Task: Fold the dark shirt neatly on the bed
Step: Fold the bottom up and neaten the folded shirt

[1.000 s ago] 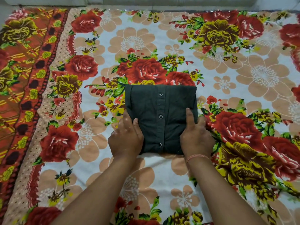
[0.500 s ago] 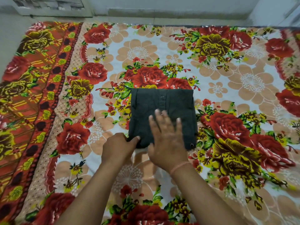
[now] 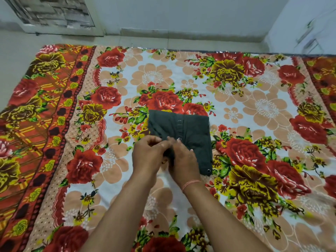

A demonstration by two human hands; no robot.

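Note:
The dark shirt [image 3: 192,131] lies folded into a compact rectangle in the middle of the bed [image 3: 263,110], button placket facing up. Both my hands meet over its near left part and hide that corner. My left hand [image 3: 147,155] has its fingers curled in at the shirt's near left edge, seemingly pinching the fabric. My right hand [image 3: 184,159] rests on the shirt beside it, fingertips touching the left hand's fingers. The fingers are blurred, so the right hand's grip is unclear. A thin pink band circles my right wrist.
A flowered sheet in red, yellow and peach covers the bed, with an orange patterned border [image 3: 36,135] on the left. Beyond the far edge are a pale floor [image 3: 163,38], a white wall and a stone-patterned panel [image 3: 52,11].
My right hand slid from the shirt's right side to its near left part and now meets the left hand. The view pulled back, so more floor and wall show.

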